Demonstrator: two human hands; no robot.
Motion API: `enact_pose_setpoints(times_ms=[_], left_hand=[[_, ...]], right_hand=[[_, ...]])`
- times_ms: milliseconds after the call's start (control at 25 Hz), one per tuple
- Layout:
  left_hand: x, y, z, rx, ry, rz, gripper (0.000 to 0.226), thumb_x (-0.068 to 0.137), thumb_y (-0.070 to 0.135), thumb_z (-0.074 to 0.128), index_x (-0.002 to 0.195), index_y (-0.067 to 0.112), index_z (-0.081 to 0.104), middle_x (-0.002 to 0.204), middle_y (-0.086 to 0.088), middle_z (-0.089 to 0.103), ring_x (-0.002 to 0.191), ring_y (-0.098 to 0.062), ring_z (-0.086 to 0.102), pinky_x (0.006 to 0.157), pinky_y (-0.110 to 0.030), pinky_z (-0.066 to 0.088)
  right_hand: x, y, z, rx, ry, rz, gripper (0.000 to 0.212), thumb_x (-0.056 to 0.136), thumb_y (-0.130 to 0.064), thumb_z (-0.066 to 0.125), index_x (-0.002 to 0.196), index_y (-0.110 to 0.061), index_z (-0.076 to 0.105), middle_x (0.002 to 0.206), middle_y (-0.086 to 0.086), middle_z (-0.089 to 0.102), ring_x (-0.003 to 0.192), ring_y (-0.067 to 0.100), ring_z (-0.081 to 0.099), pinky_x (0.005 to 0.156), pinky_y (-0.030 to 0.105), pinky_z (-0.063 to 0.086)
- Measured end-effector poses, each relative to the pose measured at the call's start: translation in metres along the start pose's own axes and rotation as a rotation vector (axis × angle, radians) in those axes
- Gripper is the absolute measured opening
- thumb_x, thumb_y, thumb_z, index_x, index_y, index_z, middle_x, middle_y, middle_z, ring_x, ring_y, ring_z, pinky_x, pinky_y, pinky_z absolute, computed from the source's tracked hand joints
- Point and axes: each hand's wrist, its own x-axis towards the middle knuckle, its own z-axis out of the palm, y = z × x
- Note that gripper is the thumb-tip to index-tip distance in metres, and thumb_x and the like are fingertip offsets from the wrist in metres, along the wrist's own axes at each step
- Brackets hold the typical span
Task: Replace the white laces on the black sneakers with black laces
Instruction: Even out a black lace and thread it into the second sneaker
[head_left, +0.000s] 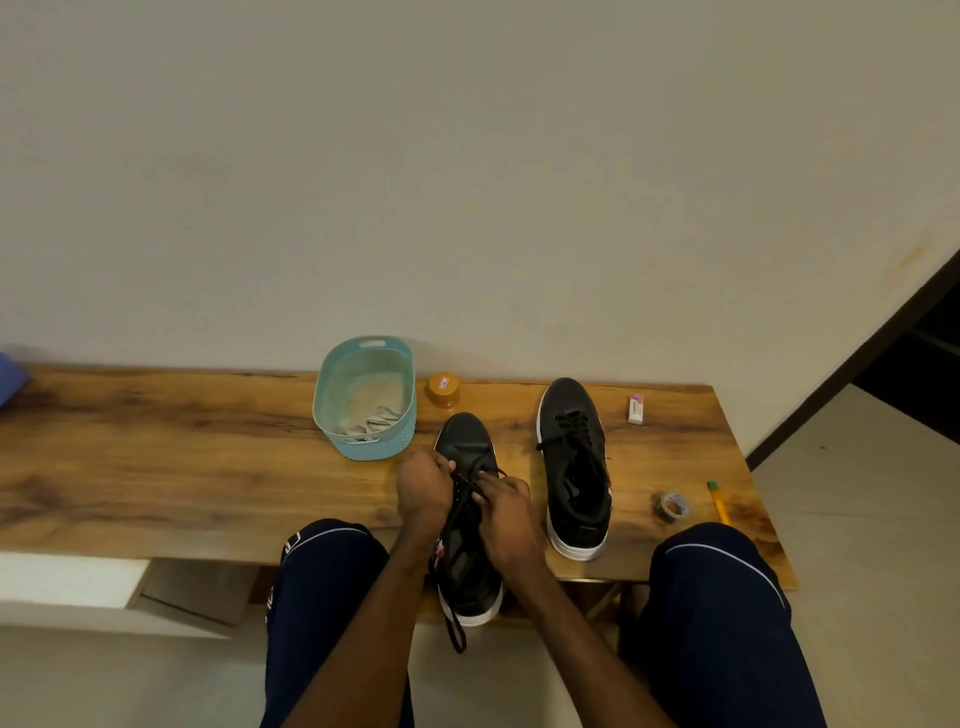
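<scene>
A black sneaker with a white sole (466, 441) lies toe-away on the wooden bench in front of me, its heel over the near edge. My left hand (423, 486) and my right hand (506, 512) are curled over its eyelet area, each pinching the black lace (457, 623). One end of that lace hangs down past the heel. A second black sneaker (574, 467), laced in black, stands to the right. The white laces (371, 421) lie bunched inside a teal basket.
The teal basket (332, 374) stands at the back of the bench (156, 457), beside an orange-lidded jar (443, 391). An eraser (636, 408), a tape roll (671, 506) and a pencil (718, 501) lie at the right end. My knees flank the near sneaker.
</scene>
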Motion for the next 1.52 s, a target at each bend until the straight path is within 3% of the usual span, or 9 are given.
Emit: enact_pose_setpoints(times_ms=[80, 320, 480, 560, 680, 880, 1080, 1320, 1520], left_hand=[[0.006, -0.005, 0.0, -0.019, -0.021, -0.02, 0.011, 0.096, 0.017, 0.058, 0.09, 0.009, 0.064, 0.089, -0.008, 0.066, 0.081, -0.022, 0.058, 0.068, -0.03, 0.04], [0.002, -0.015, -0.013, -0.504, -0.135, -0.232, 0.01, 0.101, 0.011, 0.045, 0.093, 0.012, 0.051, 0.107, -0.014, 0.066, 0.095, -0.027, 0.063, 0.085, -0.045, 0.056], [-0.031, 0.0, -0.033, -0.351, 0.0, 0.07, 0.017, 0.1, 0.021, 0.052, 0.114, 0.013, 0.058, 0.107, 0.0, 0.064, 0.1, -0.019, 0.061, 0.084, -0.034, 0.05], [-0.051, 0.022, -0.055, -0.487, -0.09, 0.233, 0.016, 0.101, 0.022, 0.051, 0.103, 0.016, 0.066, 0.091, 0.007, 0.069, 0.089, -0.011, 0.065, 0.08, -0.029, 0.052], [-0.074, 0.068, -0.108, -0.726, -0.163, 0.332, 0.022, 0.102, 0.022, 0.051, 0.099, 0.017, 0.073, 0.082, 0.008, 0.073, 0.08, -0.005, 0.069, 0.072, -0.021, 0.053], [-0.094, 0.129, -0.214, -0.927, -0.051, 0.439, 0.019, 0.094, 0.016, 0.064, 0.108, 0.009, 0.074, 0.093, -0.014, 0.073, 0.08, -0.017, 0.067, 0.073, -0.039, 0.06], [-0.116, 0.172, -0.296, -0.918, -0.021, 0.527, 0.017, 0.092, 0.018, 0.068, 0.104, 0.009, 0.075, 0.079, 0.0, 0.072, 0.064, -0.014, 0.06, 0.075, -0.04, 0.059], [-0.139, 0.215, -0.357, -0.886, 0.027, 0.613, 0.013, 0.093, 0.016, 0.067, 0.089, 0.005, 0.073, 0.058, 0.001, 0.061, 0.052, -0.014, 0.049, 0.06, -0.026, 0.055], [-0.152, 0.244, -0.386, -0.969, 0.037, 0.604, 0.015, 0.093, 0.017, 0.067, 0.097, 0.004, 0.073, 0.08, -0.004, 0.072, 0.067, -0.004, 0.068, 0.058, -0.016, 0.053]], right_hand=[[0.003, 0.003, 0.004, 0.015, 0.008, -0.005, 0.038, 0.099, -0.011, 0.049, 0.134, -0.023, 0.061, 0.13, -0.007, 0.064, 0.125, 0.016, 0.044, 0.098, 0.025, 0.042], [0.004, 0.003, 0.011, 0.087, 0.037, 0.058, 0.029, 0.1, -0.02, 0.052, 0.124, -0.022, 0.067, 0.113, -0.003, 0.068, 0.112, 0.013, 0.051, 0.091, 0.026, 0.045], [0.007, -0.017, -0.018, 0.224, 0.011, 0.19, 0.031, 0.104, -0.034, 0.045, 0.094, -0.019, 0.07, 0.087, 0.001, 0.069, 0.081, 0.018, 0.064, 0.077, 0.04, 0.053], [0.009, -0.046, -0.053, 0.333, 0.021, 0.119, 0.036, 0.105, -0.031, 0.043, 0.087, -0.014, 0.068, 0.081, 0.002, 0.068, 0.074, 0.016, 0.062, 0.072, 0.038, 0.051], [0.01, -0.105, -0.11, 0.438, 0.015, -0.016, 0.037, 0.107, -0.028, 0.041, 0.097, -0.009, 0.071, 0.089, 0.005, 0.072, 0.081, 0.018, 0.066, 0.075, 0.035, 0.052], [0.004, -0.194, -0.202, 0.527, 0.0, -0.226, 0.039, 0.107, -0.027, 0.037, 0.096, -0.011, 0.072, 0.084, 0.008, 0.074, 0.083, 0.02, 0.071, 0.08, 0.033, 0.057], [-0.008, -0.258, -0.267, 0.51, 0.003, -0.382, 0.034, 0.107, -0.022, 0.038, 0.098, -0.011, 0.069, 0.081, 0.007, 0.072, 0.074, 0.013, 0.067, 0.075, 0.024, 0.054], [-0.018, -0.301, -0.319, 0.522, 0.035, -0.509, 0.036, 0.107, -0.019, 0.036, 0.105, -0.005, 0.068, 0.085, 0.012, 0.073, 0.071, 0.012, 0.066, 0.078, 0.028, 0.053], [-0.023, -0.32, -0.355, 0.515, 0.064, -0.605, 0.032, 0.108, -0.021, 0.038, 0.119, -0.013, 0.066, 0.092, 0.006, 0.077, 0.077, 0.013, 0.069, 0.074, 0.021, 0.047]])
